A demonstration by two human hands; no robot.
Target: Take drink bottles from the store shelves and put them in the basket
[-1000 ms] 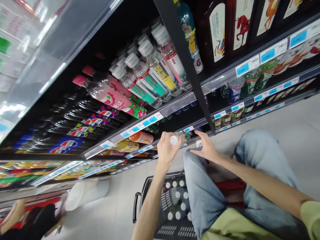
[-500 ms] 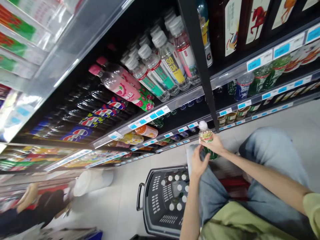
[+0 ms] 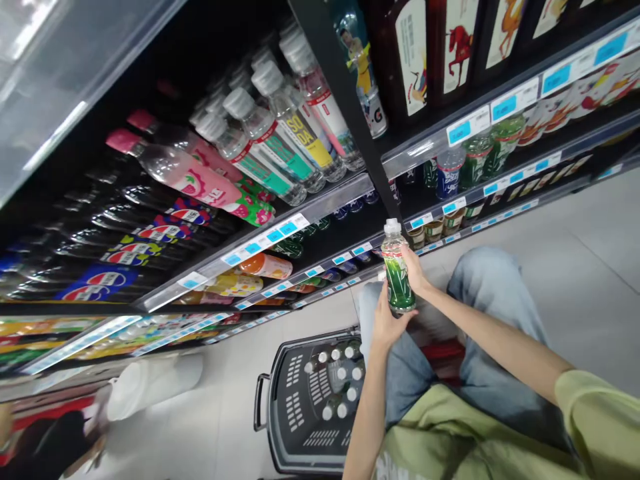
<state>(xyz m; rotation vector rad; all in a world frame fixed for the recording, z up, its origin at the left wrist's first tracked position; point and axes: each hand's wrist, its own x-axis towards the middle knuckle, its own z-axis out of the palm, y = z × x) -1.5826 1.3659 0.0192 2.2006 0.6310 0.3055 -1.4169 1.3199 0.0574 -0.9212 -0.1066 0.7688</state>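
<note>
A green drink bottle [image 3: 397, 270] with a white cap stands upright in front of the lower shelves. My right hand [image 3: 416, 275] wraps round its right side. My left hand [image 3: 387, 323] cups its base and lower left side. Both hands hold the bottle above my knees, which are in blue jeans [image 3: 480, 313]. Below the hands a dark shopping basket [image 3: 295, 407] on the floor carries several white-capped bottles [image 3: 343, 380].
Black store shelves [image 3: 345, 113] run across the view with cola bottles [image 3: 115, 253] at left, pink drink bottles [image 3: 190, 177], clear soda-water bottles [image 3: 280, 140] and price strips. A person's white shoe [image 3: 150, 380] is at lower left on the pale floor.
The bottle passed from my left hand into both hands and was raised upright. The view shifted along the shelves.
</note>
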